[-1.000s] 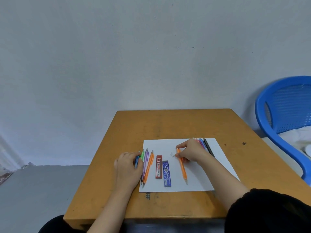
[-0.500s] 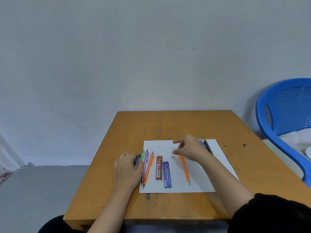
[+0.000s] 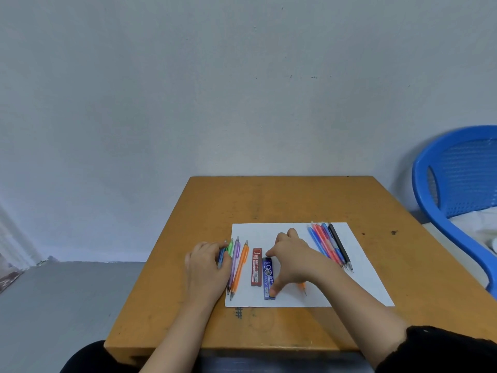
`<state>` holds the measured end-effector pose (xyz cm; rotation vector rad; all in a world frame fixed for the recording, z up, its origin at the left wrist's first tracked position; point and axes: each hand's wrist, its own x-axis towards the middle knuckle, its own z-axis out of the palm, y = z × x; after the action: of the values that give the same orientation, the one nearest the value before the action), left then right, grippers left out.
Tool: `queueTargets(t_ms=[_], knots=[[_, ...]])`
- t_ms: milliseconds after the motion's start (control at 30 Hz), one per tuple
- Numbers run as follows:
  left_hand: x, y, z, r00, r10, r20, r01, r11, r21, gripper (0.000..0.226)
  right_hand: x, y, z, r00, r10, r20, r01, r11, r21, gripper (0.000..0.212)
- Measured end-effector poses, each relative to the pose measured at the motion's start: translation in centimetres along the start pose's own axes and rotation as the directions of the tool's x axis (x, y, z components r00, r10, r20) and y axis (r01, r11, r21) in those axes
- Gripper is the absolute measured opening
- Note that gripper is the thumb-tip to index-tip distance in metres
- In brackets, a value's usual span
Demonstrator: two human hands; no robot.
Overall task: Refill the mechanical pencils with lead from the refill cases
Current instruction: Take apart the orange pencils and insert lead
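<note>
On the white sheet (image 3: 263, 232) lying across the wooden table (image 3: 282, 200), we are pinching the blue refill case (image 3: 268, 273) lengthwise with our right hand (image 3: 293, 261). The thumb is pressing its 6 o'clock end, the forefinger is hooking over its 12 o'clock end, and the other fingers are arching above the paper. The case is lying flat near the sheet's middle, pointing from 12 to 6 o'clock. Just beside it at 9 o'clock, the red refill case (image 3: 256, 266) is lying parallel, apart from our fingers. At 3 o'clock of the blue case, the tip of an orange pencil (image 3: 303, 288) is poking out from under our right wrist.

Toward the sheet's 9 o'clock edge, our left hand (image 3: 208, 267) is lying palm down over a blue pencil (image 3: 221, 258), with its fingertips reaching a green pencil (image 3: 230, 247). We cannot tell whether these fingers are gripping the blue pencil or merely resting on it. A purple pencil (image 3: 234, 255) and a second orange pencil (image 3: 240, 265) are lying next to them, tips toward 6 o'clock.

Up at the sheet's 2 o'clock corner, a bundle of blue and red pencils (image 3: 325, 246) is lying side by side with a black pencil (image 3: 339, 244), well apart from both hands. A blue plastic chair (image 3: 457, 184) is standing off the table's 3 o'clock side.
</note>
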<state>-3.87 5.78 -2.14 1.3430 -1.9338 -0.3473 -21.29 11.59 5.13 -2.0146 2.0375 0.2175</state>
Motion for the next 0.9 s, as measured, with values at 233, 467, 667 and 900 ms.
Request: queueTargets(t_ms=[233,467,667,900], knots=[[-0.03,-0.02,0.0,1.0,0.008,-0.011,-0.008,1.0,-0.002,0.028,0.36,0.02,0.37,1.0,-0.007,-0.016,0.007,1.0,0.019,0.08],[-0.01,-0.12,0.02,1.0,0.013,-0.024,-0.013,1.0,0.0,0.027,0.45,0.05,0.22,1.0,-0.021,0.012,0.02,0.999,0.046,0.078],[-0.06,-0.02,0.01,0.999,0.027,-0.029,-0.027,1.0,-0.004,0.028,0.21,-0.07,0.11,0.999,-0.028,-0.023,0.03,0.997,0.074,0.08],[-0.24,-0.02,0.06,0.991,0.111,-0.073,-0.113,0.993,-0.023,0.031,-0.29,-0.14,-0.1,0.99,0.037,-0.135,0.029,0.89,0.455,0.048]])
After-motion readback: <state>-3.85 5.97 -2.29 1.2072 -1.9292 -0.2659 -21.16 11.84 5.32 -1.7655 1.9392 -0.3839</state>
